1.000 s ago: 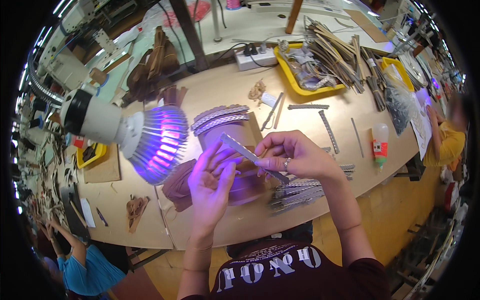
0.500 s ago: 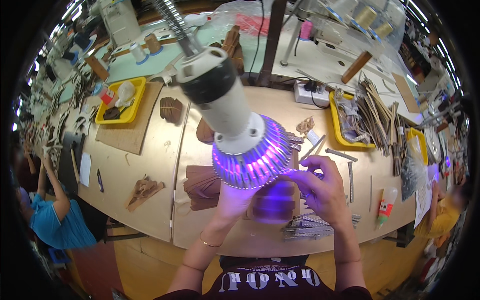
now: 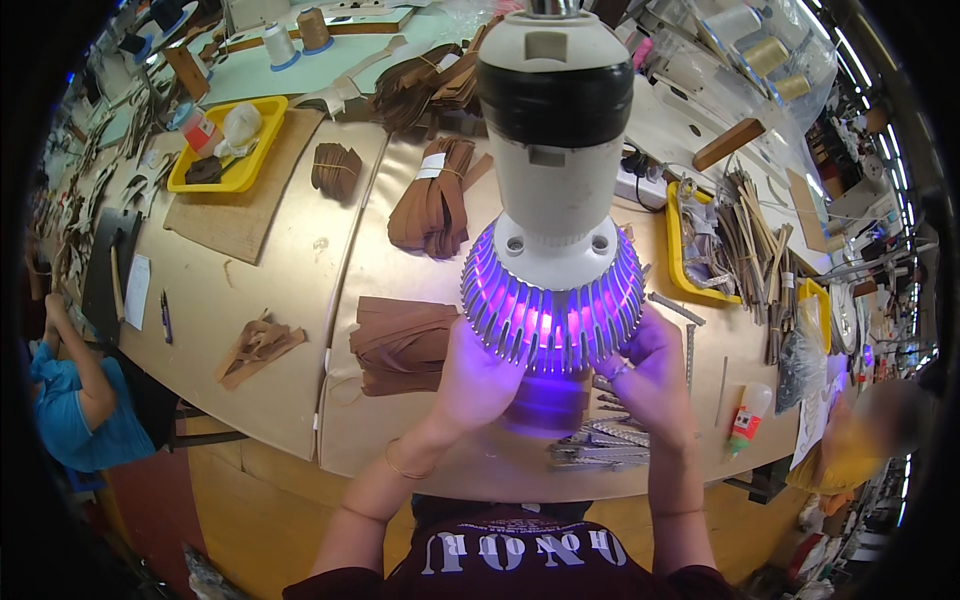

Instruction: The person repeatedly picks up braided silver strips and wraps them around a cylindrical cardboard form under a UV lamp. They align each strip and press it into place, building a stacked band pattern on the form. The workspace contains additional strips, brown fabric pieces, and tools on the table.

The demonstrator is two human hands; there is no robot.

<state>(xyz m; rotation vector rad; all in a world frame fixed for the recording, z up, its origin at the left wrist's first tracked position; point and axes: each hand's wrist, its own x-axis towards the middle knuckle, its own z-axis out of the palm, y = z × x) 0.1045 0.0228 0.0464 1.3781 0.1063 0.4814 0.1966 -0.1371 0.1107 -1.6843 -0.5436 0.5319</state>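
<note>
A purple-glowing lamp (image 3: 555, 250) with a ribbed metal head hangs in front of my hands and covers much of the work. My left hand (image 3: 475, 380) is under its left rim, with the fingertips hidden behind it. At the right rim my right hand (image 3: 655, 380) has its fingers curled in; what they hold, if anything, I cannot make out. Below the lamp, between my wrists, lies a purple-lit brown stack (image 3: 545, 405). Flat brown strips (image 3: 400, 345) lie left of my left hand. Several grey braided strips (image 3: 600, 447) are beside my right wrist.
Banded brown strips (image 3: 432, 212) lie behind. Yellow trays stand at the left (image 3: 262, 150) and right (image 3: 682, 270), the right one beside long thin strips (image 3: 755, 225). A glue bottle (image 3: 748, 418) lies right. People sit at the left (image 3: 90, 410) and right (image 3: 850, 450).
The lamp now appears farther right and upright, covering more of my fingers. The table appears shifted left in the view. My right hand's fingers look more curled than before.
</note>
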